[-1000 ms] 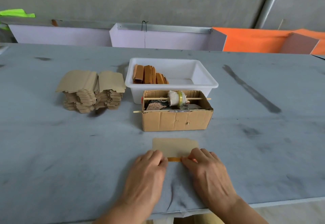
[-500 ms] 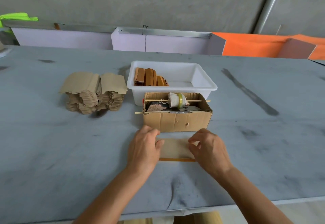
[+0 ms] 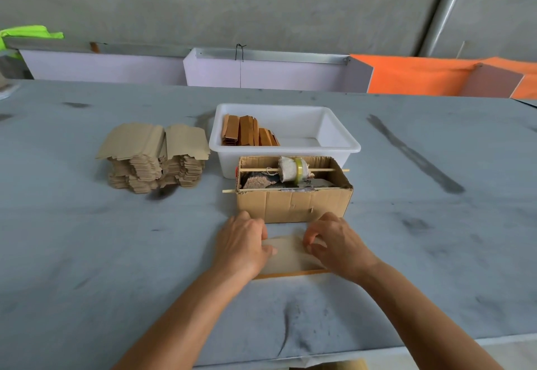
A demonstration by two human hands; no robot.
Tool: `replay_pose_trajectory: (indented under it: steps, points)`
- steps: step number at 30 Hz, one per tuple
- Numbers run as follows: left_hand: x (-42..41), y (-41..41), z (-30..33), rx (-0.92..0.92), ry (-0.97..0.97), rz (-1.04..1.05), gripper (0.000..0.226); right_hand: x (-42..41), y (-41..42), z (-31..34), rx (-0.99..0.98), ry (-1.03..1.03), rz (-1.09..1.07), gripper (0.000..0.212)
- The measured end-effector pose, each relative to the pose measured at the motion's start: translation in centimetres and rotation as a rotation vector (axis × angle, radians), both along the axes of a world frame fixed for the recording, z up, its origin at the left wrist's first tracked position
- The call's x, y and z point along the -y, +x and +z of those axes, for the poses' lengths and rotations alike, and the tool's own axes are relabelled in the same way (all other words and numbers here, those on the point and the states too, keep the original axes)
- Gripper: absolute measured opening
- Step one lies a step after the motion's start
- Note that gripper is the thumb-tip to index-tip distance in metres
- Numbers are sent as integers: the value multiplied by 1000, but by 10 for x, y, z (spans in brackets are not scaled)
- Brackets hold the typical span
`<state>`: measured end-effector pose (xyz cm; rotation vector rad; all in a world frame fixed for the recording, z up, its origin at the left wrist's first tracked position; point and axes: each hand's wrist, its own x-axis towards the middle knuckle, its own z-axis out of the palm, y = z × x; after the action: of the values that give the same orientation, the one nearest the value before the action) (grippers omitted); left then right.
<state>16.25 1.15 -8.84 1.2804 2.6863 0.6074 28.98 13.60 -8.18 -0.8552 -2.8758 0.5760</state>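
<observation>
surroundings, left to right: green cloth (image 3: 29, 34) at upper left of frame, behind the grey table (image 3: 87, 253). stack of cardboard blanks (image 3: 154, 157) left of centre, two piles side by side and touching, top pieces slightly askew. white tub (image 3: 343, 137) at centre, orange-brown folded pieces (image 3: 247, 134) standing on edge in its left half. cardboard box (image 3: 293, 205) directly below the tub in frame, open top, touching the tub's near wall. a stick (image 3: 322, 169) runs across the box with a spool (image 3: 293, 169) threaded on it; the scraps beneath are too dark to identify. orange sheet (image 3: 421, 74) at upper right, grey pipe (image 3: 444, 6) slanting above it.

obstruction: the box sits just above the work area in frame, and both hands are close against its near face.

cardboard sheet (image 3: 287, 253): lower centre of frame, lying on the table between the hands, just below the box. orange strip (image 3: 290, 274) along its near edge. both ends are covered by the hands.

left hand (image 3: 244, 246): fingers curled over the sheet's left end, thumb lying on top; grasping it.

right hand (image 3: 338, 246): fingers bent, tips pinching the sheet's far right edge. edge blurred, so whether it is lifted cannot be told.
</observation>
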Motion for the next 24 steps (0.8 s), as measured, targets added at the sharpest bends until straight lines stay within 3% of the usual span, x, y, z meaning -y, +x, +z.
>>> replay_pose_trajectory:
  steps: [3, 6, 9, 12, 17, 24]
  points:
    - [-2, 1, 5, 36, -47, -10, 24, 3, 4, -1, -71, 7, -16, 25]
    - [-4, -1, 8, 229, 20, -8, 30, 2, 2, 1, -88, 41, 44, 42]
    - [0, -4, 8, 325, 82, -38, 32, 2, -3, 1, -128, 48, 72, 34]
    - [3, -6, 6, 294, 121, -48, 19, 3, -5, 1, -197, 37, 65, 21]
    - [2, -12, 3, 251, 176, -64, 10, 5, -10, 3, -187, 45, 78, 21]
    - [3, -15, 2, 103, 152, -137, 15, 6, -10, -1, -140, 306, 204, 17]
